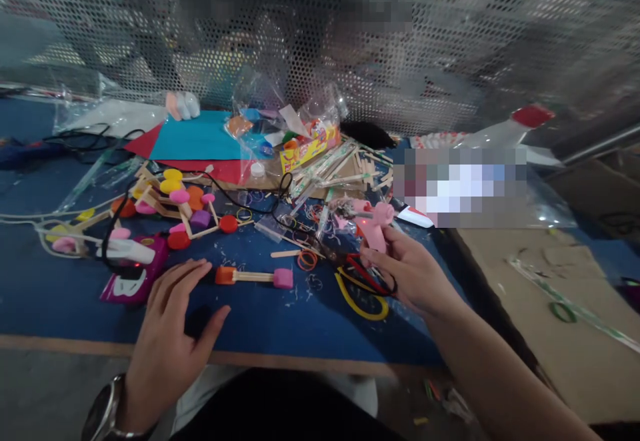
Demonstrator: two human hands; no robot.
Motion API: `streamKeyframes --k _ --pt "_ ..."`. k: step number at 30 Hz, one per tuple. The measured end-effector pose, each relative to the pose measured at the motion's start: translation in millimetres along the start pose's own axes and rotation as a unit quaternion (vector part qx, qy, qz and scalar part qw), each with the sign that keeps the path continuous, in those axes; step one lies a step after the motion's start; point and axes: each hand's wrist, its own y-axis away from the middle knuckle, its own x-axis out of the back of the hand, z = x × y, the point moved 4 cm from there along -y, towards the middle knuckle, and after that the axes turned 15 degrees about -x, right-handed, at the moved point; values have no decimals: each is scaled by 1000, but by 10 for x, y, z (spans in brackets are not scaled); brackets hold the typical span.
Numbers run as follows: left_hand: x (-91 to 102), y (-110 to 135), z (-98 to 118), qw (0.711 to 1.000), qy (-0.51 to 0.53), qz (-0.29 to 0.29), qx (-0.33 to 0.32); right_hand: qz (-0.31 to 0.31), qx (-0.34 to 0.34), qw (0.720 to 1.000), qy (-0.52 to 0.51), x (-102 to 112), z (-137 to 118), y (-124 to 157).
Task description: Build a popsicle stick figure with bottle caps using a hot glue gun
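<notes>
Fingers spread, my left hand rests near the table's front edge with nothing in it. Just right of its fingertips lies a short bundle of wooden sticks with an orange piece on one end and a pink one on the other. My right hand is wrapped round the handle of a pink hot glue gun, its nozzle pointing left. A black cord hangs by that hand, above a yellow loop. Left of my left hand are a purple box and a wooden-stick structure with colourful round pieces.
Packs of wooden sticks, a yellow box and blue and red sheets lie at the back. A black cable crosses the table. Cardboard is at the right. A perforated metal screen stands behind.
</notes>
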Motion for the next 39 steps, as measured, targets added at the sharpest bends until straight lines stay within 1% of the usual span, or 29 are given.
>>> streamKeyframes --k 3,6,10,14,18,21,24,26,29,32,35,39 --pt "-18 -41 0 1000 -5 -3 2 5 0 998 -57 -15 21 37" --pt "-46 -101 16 1000 -12 -15 -14 27 12 991 -133 0 38 89" --pt "-94 -173 13 998 -6 -56 -27 57 27 975 -213 49 14 191" --pt "-133 -229 -36 995 14 -92 -31 55 35 978 -200 82 0 271" --pt "-158 -306 -96 992 37 -119 -28 58 50 982 -173 109 60 305" --pt "-147 -364 -134 990 46 -131 -18 57 37 981 -179 114 104 302" --pt "-108 -406 -165 991 49 -123 -23 67 24 978 -198 120 95 292" --pt "-73 -422 -198 992 46 -116 -23 67 30 979 -192 113 62 289" --pt "-13 -438 -264 994 33 -102 -10 63 37 981 -178 95 32 280" --pt "32 -452 -326 995 19 -97 3 55 17 982 -181 83 64 246" --pt "41 -457 -368 995 10 -98 11 52 6 981 -188 89 109 191" --pt "21 -443 -407 995 11 -89 37 43 -6 979 -200 99 127 131"
